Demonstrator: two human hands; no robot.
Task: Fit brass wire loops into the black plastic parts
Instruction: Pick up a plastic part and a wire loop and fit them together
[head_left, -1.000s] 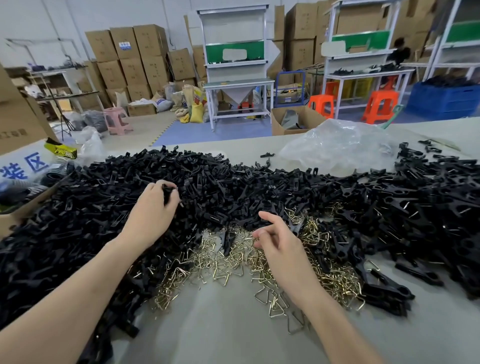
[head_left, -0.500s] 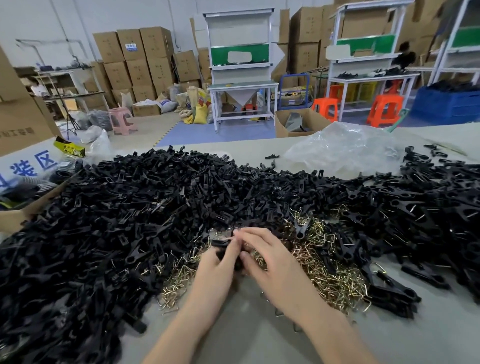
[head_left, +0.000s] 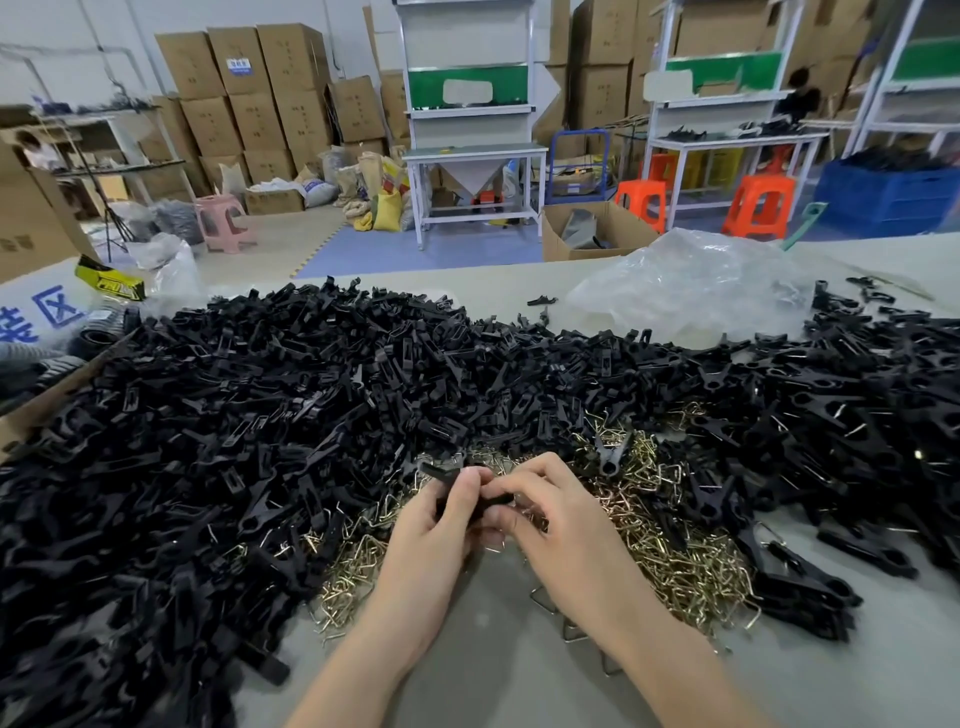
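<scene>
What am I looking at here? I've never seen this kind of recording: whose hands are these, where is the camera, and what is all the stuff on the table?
There is no machine here: a person works with bare hands. The one picture comes from a wide-angle camera worn on the person's head, looking forward and down, so the arms enter from the bottom edge. On the grey table lies a big heap of black plastic parts, and nearer the person a smaller heap of brass wire loops. A crumpled clear plastic bag lies at the far side. The left hand and right hand meet in the middle, both pinching one black plastic part. Whether a loop is already in it is hidden by the fingers. Behind the table are cardboard boxes and benches.
</scene>
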